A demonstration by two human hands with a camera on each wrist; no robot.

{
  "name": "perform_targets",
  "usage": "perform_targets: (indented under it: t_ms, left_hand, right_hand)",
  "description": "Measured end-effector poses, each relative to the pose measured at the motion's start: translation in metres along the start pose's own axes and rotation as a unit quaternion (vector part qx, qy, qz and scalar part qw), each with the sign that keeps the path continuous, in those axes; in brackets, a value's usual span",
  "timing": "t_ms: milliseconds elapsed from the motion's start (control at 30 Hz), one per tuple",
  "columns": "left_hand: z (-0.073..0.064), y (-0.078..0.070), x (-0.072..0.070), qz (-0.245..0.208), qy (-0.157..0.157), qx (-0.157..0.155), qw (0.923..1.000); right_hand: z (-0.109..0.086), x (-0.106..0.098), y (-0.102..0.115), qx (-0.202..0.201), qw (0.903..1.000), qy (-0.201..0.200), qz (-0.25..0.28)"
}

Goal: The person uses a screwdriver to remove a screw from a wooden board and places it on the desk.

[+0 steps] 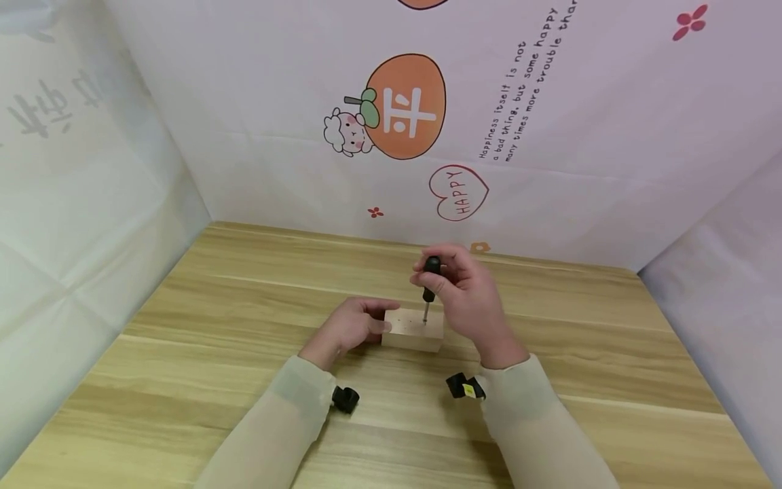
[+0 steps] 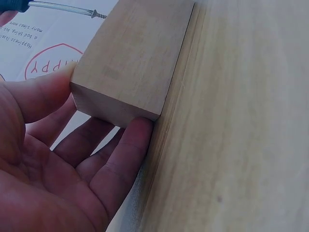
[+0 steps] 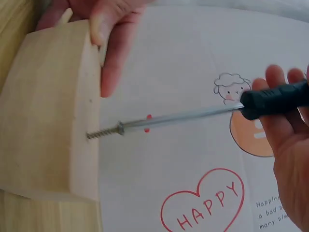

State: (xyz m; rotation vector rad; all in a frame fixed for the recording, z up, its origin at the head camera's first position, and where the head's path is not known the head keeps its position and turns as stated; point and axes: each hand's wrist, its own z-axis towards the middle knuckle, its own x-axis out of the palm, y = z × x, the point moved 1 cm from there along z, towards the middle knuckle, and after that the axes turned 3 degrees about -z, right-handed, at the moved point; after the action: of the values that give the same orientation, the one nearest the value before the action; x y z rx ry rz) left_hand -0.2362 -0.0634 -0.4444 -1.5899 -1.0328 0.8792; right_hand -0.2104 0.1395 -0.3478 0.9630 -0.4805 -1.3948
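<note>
A pale wooden block (image 1: 412, 341) lies on the table, with a few small holes in its top face. Its left end is held by my left hand (image 1: 354, 322), thumb at the top edge and fingertips against the end, as the left wrist view shows of the block (image 2: 130, 58). My right hand (image 1: 476, 302) grips the black handle of a screwdriver (image 1: 432, 266), which stands nearly upright over the block's right part. In the right wrist view a threaded screw (image 3: 104, 132) sits partly in the block, most of its thread exposed, with the screwdriver's tip at its head.
The wood-grain table (image 1: 214, 326) runs back to a white printed sheet (image 1: 275, 170) with an orange cartoon, a heart and lettering. Similar white sheets stand at both sides. Black wrist mounts (image 1: 345, 399) sit on both sleeves.
</note>
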Motion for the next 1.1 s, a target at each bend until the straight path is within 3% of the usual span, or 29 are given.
perform_targets:
  t_ms: [100,200,300,400,500,567,667,900,1000,1100]
  left_hand:
    - [0.0,0.001,0.0,-0.001,0.003,0.002,1.0]
    - [0.001,0.001,0.001,-0.003,0.003,0.002,1.0]
    - [0.001,0.001,0.001,0.001,0.001,0.001,1.0]
    - [0.001,0.001,0.002,0.003,-0.003,-0.001,1.0]
    - [0.0,0.001,0.001,0.002,-0.005,-0.001,1.0]
    - [0.0,0.001,0.001,-0.001,-0.004,0.0,1.0]
    - [0.0,0.002,0.0,-0.002,-0.001,0.003,1.0]
    - [0.001,0.002,0.0,-0.004,-0.001,0.001,1.0]
    - [0.001,0.002,0.0,-0.005,-0.001,-0.002,1.0]
    - [0.0,0.001,0.0,0.002,-0.001,0.001,1.0]
  right_hand:
    - [0.002,-0.004,0.001,-0.007,0.999,0.038,0.022]
    - [0.002,-0.005,0.006,-0.005,0.9991,0.042,0.005]
    - [0.0,-0.004,0.01,0.003,0.9963,0.0,-0.086]
    - [-0.001,-0.001,0.015,-0.013,0.979,-0.044,-0.199]
    - [-0.001,0.003,0.017,-0.052,0.967,-0.053,-0.244]
    - [-0.001,0.006,0.018,-0.074,0.9667,-0.049,-0.24]
    - [-0.001,0.012,0.017,-0.072,0.9697,-0.058,-0.226]
    - [-0.003,0.018,0.017,-0.012,0.974,-0.107,-0.199]
    - [-0.002,0.016,0.018,0.006,0.9812,-0.089,-0.171]
    - [0.0,0.009,0.015,0.025,0.9933,-0.035,-0.107]
